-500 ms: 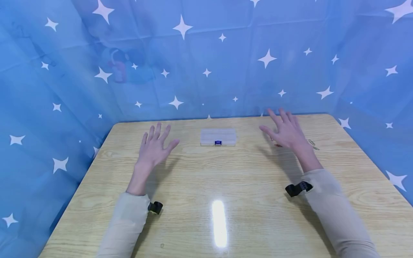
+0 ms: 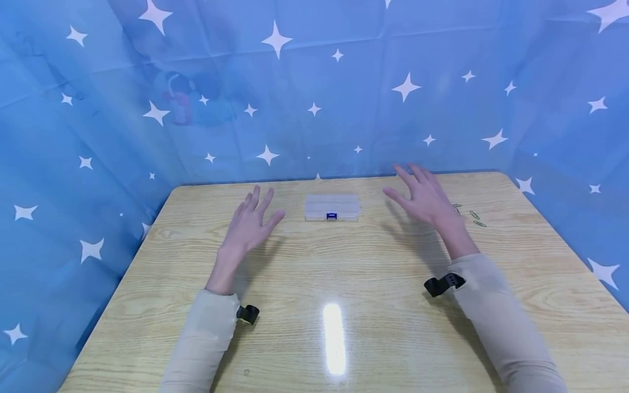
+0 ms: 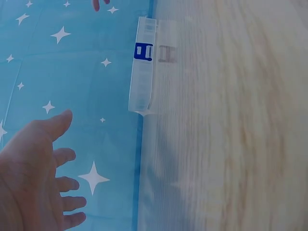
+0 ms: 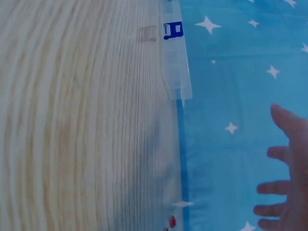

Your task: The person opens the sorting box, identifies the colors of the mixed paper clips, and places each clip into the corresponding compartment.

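A clear plastic box (image 2: pixel 319 206) with a blue latch (image 2: pixel 331 216) lies closed near the table's back edge, between the two hands. To its left the left hand (image 2: pixel 245 229) hovers over the table with fingers spread, holding nothing. On the other side the right hand (image 2: pixel 426 203) is raised, its fingers extended and touching nothing. Several green paper clips (image 2: pixel 474 215) lie just right of the right hand, which hides part of the table there. In the right wrist view something small and red (image 4: pixel 172 222) shows at the bottom.
The wood-grain table (image 2: pixel 295 262) meets a blue curtain (image 2: pixel 295 131) with white stars at its back edge. A glare spot (image 2: pixel 334 338) shines on the table's front part. Each sleeve carries a small black wrist camera (image 2: pixel 248 314).
Both hands have moved inward, the left one to the right and the right one to the left, nearer the box. More green clips show beside the right hand; the red one is now covered.
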The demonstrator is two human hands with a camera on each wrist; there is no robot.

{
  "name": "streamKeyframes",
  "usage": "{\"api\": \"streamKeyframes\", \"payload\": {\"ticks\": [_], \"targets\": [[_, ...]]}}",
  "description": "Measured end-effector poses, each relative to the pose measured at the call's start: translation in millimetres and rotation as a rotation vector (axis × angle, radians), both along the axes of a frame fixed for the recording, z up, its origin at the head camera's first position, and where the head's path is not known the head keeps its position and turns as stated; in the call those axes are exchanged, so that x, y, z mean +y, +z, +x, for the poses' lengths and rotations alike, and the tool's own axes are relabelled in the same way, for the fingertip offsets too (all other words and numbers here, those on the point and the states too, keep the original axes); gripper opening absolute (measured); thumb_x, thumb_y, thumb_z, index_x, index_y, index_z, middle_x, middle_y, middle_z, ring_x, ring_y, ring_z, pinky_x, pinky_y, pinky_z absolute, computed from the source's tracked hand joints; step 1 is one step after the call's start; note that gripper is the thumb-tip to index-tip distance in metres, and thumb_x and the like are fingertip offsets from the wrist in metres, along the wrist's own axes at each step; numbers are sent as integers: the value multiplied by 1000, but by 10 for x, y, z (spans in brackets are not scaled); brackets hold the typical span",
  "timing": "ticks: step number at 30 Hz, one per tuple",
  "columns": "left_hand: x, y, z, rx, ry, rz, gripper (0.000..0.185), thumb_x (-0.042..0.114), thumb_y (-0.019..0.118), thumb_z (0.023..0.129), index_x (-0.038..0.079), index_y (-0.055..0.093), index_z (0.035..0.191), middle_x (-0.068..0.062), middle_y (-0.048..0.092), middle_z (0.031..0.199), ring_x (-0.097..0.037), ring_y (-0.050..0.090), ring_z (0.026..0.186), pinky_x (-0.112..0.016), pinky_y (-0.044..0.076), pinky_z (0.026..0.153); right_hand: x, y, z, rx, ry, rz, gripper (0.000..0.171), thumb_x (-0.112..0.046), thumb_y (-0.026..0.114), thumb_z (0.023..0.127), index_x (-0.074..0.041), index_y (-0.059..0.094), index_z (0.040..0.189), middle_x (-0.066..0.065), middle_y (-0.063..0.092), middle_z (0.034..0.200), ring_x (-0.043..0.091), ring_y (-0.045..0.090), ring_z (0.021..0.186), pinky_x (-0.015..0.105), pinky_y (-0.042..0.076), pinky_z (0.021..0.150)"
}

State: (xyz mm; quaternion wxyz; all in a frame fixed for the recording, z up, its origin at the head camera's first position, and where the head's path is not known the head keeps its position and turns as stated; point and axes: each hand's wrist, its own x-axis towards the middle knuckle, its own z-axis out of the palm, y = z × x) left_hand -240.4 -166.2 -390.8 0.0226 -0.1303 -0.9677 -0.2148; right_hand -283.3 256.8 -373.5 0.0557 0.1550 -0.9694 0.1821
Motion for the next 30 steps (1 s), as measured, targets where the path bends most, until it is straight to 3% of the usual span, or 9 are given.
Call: {"api": "streamKeyframes", "payload": {"ticks": [16,22,30], "targets": [[179,-58,-123,-5,-61,96,75,61,38,104,21,17,163,-13,8,168,-39,16,151,-58,20,119,-301,-48,-36,5,91,-38,76,-65,42,101,-24,26,162,21,21,164,48,18,148,69,15,116],[253,-73,-169,-21,-76,137,77,60,40,104,19,16,163,-17,9,167,-45,24,147,-59,24,118,-409,-58,-43,13,143,-68,74,-62,45,101,-23,29,161,18,26,163,45,22,148,67,19,116],[327,-131,-228,-38,-116,157,77,58,40,104,15,17,163,-19,13,166,-41,20,150,-59,23,118,-561,-113,-36,-23,212,-96,71,-58,49,102,-18,35,159,17,28,163,43,24,147,65,21,116]]}}
